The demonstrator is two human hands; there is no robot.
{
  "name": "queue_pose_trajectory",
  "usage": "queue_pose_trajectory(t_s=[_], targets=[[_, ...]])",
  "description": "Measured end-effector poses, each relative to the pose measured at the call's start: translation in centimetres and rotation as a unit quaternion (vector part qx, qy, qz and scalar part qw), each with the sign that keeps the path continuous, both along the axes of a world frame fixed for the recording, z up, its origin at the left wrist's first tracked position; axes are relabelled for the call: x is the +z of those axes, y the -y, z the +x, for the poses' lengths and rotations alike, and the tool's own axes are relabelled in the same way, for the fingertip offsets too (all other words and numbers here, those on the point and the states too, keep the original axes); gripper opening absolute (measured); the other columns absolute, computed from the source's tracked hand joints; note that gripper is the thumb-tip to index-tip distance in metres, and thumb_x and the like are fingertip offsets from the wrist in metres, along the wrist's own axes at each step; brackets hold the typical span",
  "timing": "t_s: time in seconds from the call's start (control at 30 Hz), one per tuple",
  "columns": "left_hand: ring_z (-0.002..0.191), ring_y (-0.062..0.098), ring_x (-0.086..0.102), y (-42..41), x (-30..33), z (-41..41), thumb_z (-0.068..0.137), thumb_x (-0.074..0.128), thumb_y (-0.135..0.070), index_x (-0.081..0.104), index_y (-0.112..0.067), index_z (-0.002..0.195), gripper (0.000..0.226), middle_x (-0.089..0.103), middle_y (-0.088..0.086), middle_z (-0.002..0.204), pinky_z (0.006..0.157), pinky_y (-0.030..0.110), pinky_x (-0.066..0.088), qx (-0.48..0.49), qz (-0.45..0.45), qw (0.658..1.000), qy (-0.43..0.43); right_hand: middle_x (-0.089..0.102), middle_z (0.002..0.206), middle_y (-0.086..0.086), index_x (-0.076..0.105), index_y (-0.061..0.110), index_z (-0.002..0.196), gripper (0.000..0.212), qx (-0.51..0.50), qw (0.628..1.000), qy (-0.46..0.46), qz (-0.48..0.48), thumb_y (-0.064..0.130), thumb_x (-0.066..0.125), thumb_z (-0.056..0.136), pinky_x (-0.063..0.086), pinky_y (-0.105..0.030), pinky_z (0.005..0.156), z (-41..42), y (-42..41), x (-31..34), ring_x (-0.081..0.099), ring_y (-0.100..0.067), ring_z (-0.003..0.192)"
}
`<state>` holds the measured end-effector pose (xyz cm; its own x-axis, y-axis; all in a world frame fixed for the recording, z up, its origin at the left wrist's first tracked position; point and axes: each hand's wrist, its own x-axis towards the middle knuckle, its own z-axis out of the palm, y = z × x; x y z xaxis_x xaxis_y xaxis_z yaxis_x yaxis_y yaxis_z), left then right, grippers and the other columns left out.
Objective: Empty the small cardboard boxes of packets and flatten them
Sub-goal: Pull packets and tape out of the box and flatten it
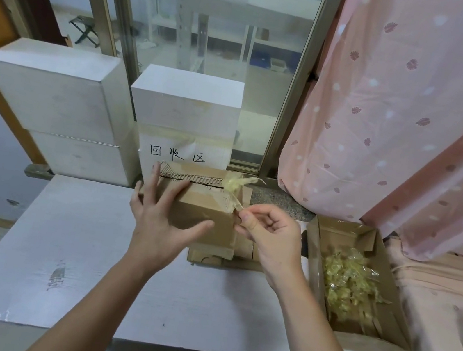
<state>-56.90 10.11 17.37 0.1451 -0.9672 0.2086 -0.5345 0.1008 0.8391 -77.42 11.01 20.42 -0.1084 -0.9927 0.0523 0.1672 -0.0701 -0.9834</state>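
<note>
From the head view, I see a small cardboard box (203, 207) standing on the white bench (87, 258), on top of some already flattened cardboard pieces (229, 254). The left hand (161, 219) presses on the near left side of the box with straight, spread fingers; its grip is wide open and closes around nothing, it only steadies the box. The right hand (269, 236) is just beside the right corner of the box. Its thumb and forefinger pinch a strip of yellowish tape (236, 194) that runs up to a crumpled wad at the top right edge of the box; the other fingers are curled loosely.

On the right, near the edge of the bench, an open cardboard tray (352, 327) holds a heap of crumpled yellowish tape and plastic (350, 284). Behind the box stand white foam blocks (61, 104), one carrying a paper label with handwritten characters (177, 154).

I judge that the step in hand is stripping the tape, so that the box can be opened. I cannot tell if packets are inside, because the box looks closed. The next move calls for a steady pull on the strip away from the box while the left hand holds the box down, and then dropping the tape in the tray.
</note>
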Motion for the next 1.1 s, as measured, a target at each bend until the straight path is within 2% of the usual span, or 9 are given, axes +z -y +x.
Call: queue_pose_trajectory(t_s=[0.17,0.27,0.4,0.5,0.6,0.7,0.77,0.93,1.1], targets=[[0.158,0.018,-0.023,-1.0,-0.3,-1.0,0.045,0.082,-0.08,0.05,-0.057,0.137,0.101,-0.017,-0.036,0.164,0.123,0.06,0.026,0.027,0.059,0.998,-0.022,0.076,0.087,-0.013,0.078,0.016,0.084,0.002,0.003,0.999,-0.042,-0.005,0.016,0.079,0.082,0.059,-0.057,0.088,0.4,-0.6,-0.4,0.072,-0.028,0.086],[0.157,0.019,-0.027,-1.3,-0.5,-1.1,0.041,0.08,-0.086,0.043,-0.058,0.14,0.11,-0.02,-0.034,0.164,0.119,0.069,0.029,0.028,0.072,0.997,-0.001,0.076,0.087,-0.009,0.077,0.017,0.084,0.009,0.003,0.998,-0.068,-0.01,0.009,0.079,0.087,0.059,-0.055,0.089,0.4,-0.9,-0.5,0.071,-0.025,0.085],[0.156,0.024,-0.03,-1.4,-0.1,-1.2,0.043,0.084,-0.08,0.04,-0.055,0.143,0.112,-0.022,-0.032,0.164,0.121,0.063,0.024,0.015,0.078,0.997,-0.014,0.072,0.086,-0.017,0.076,0.028,0.081,0.016,0.009,0.993,-0.12,-0.013,0.013,0.08,0.088,0.055,-0.047,0.079,0.3,-1.4,-0.4,0.068,-0.028,0.077],[0.157,0.027,-0.027,-1.4,-0.2,-1.3,0.045,0.084,-0.078,0.038,-0.051,0.147,0.115,-0.022,-0.03,0.165,0.123,0.061,0.021,0.01,0.059,0.998,-0.002,0.07,0.089,-0.021,0.075,0.032,0.08,0.008,0.011,0.993,-0.116,-0.019,0.029,0.082,0.084,0.057,-0.055,0.083,0.4,-1.5,-0.5,0.068,-0.039,0.084],[0.161,0.027,-0.01,-1.2,-0.5,-1.2,0.053,0.085,-0.081,0.041,-0.039,0.152,0.117,-0.006,-0.029,0.166,0.125,0.059,0.024,-0.006,0.007,1.0,0.028,0.07,0.087,-0.021,0.075,0.026,0.082,0.011,0.028,0.995,-0.089,-0.019,0.037,0.08,0.079,0.057,-0.058,0.084,0.9,-1.6,-0.6,0.066,-0.046,0.089],[0.145,0.008,0.042,-0.9,-0.6,-1.8,0.071,0.077,-0.07,0.057,-0.03,0.138,0.081,0.043,-0.027,0.147,0.112,0.038,0.046,-0.051,-0.018,0.998,0.016,0.069,0.077,-0.012,0.073,0.012,0.086,0.005,0.058,0.993,-0.096,-0.026,0.012,0.077,0.089,0.052,-0.032,0.072,1.9,-1.7,-1.0,0.061,-0.016,0.074],[0.122,0.005,0.059,-1.0,-0.7,-2.4,0.085,0.076,-0.052,0.063,-0.028,0.135,0.057,0.06,-0.028,0.128,0.097,0.026,0.05,-0.074,0.008,0.997,0.005,0.069,0.079,-0.01,0.072,0.012,0.086,0.009,0.065,0.99,-0.12,-0.03,0.004,0.073,0.092,0.049,-0.023,0.072,2.3,-1.5,-1.4,0.059,-0.008,0.075],[0.1,-0.01,0.06,-1.0,-0.8,-3.3,0.094,0.077,-0.024,0.068,-0.024,0.134,0.04,0.065,-0.031,0.106,0.082,0.002,0.041,-0.089,0.032,0.996,-0.001,0.069,0.087,-0.019,0.072,0.022,0.086,0.009,0.05,0.99,-0.127,-0.026,0.015,0.074,0.091,0.054,-0.039,0.076,1.6,-0.9,-2.2,0.062,-0.017,0.079],[0.092,0.01,0.063,-0.9,-0.5,-3.5,0.098,0.073,-0.026,0.069,-0.021,0.13,0.033,0.065,-0.018,0.1,0.076,0.018,0.044,-0.095,0.039,0.993,0.051,0.071,0.089,-0.008,0.066,0.015,0.091,0.016,0.045,0.995,-0.092,-0.021,0.0,0.073,0.091,0.054,-0.027,0.082,1.6,-1.2,-2.6,0.067,-0.013,0.087]])
